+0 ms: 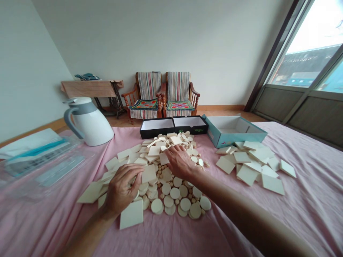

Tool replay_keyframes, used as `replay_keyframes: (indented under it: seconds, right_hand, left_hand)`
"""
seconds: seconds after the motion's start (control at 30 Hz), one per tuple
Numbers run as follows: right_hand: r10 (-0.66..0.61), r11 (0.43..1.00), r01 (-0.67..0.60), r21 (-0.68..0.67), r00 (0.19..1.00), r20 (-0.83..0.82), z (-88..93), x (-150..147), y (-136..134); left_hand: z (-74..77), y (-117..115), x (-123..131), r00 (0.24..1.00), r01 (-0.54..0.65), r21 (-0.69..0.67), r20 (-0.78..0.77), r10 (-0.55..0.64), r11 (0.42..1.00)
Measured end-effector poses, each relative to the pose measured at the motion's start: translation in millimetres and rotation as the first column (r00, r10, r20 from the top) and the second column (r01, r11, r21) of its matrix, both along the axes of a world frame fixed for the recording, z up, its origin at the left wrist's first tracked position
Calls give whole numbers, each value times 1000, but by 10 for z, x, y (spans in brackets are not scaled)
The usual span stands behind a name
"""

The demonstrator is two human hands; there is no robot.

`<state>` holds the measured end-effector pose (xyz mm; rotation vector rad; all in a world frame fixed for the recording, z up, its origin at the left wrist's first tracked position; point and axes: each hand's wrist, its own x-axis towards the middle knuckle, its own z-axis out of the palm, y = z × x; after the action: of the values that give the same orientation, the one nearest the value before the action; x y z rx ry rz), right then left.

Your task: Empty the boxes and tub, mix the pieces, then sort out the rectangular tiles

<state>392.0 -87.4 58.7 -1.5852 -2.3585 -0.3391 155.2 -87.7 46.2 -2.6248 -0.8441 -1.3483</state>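
At the bench [308, 214] centre, our left hand [122, 191] curls on a heap of cream squares and discs [171, 192], grip unclear; our right hand [180, 162] lies open there; a squares-only pile [254, 167] waits rightward.

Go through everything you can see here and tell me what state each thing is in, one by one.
Left bare hand: curled over tiles, grip unclear.
Right bare hand: palm down on the heap.
Flat cream square tiles: loose, scattered across a pink cloth.
Round cream discs: loose, heaped together.
Black white-lined cardboard trays: open, side by side.
Teal cardboard box: open.
White-and-grey jug: upright, lid on.
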Motion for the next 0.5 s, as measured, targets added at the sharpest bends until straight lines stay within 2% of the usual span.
replay_keyframes:
  seconds: [0.1, 0.17, 0.23, 0.33, 0.4, 0.5]
  right_hand:
    - [-5, 999, 6, 32, 1000, -26, -4, 23, -44]
    - [-17, 998, 25, 49, 989, -148, 28, 102, -99]
    - [-46, 995, 73, 67, 941, -335, 82, 260, -179]
    - [-162, 969, 236, 69, 825, -542, 144, 665, -331]
    - [-326, 913, 408, 20, 758, -565, 131, 1009, -433]
    - [-551, 787, 616, -39, 673, -493, 23, 1462, -558]
  left_hand:
    - [-14, 7, -5, 1000, 5, -12, -1, -5, 1000]
    - [-24, 12, -7, 1000, 8, -28, -9, -8, 1000]
    - [-32, 14, -7, 1000, 8, -38, -17, -8, 999]
    - [-46, 14, -2, 1000, 1, -33, -16, -2, 999]
    - [-57, 15, 5, 1000, -5, -36, -17, 4, 999]
    - [-65, 20, 25, 999, -25, -66, -43, 22, 997]
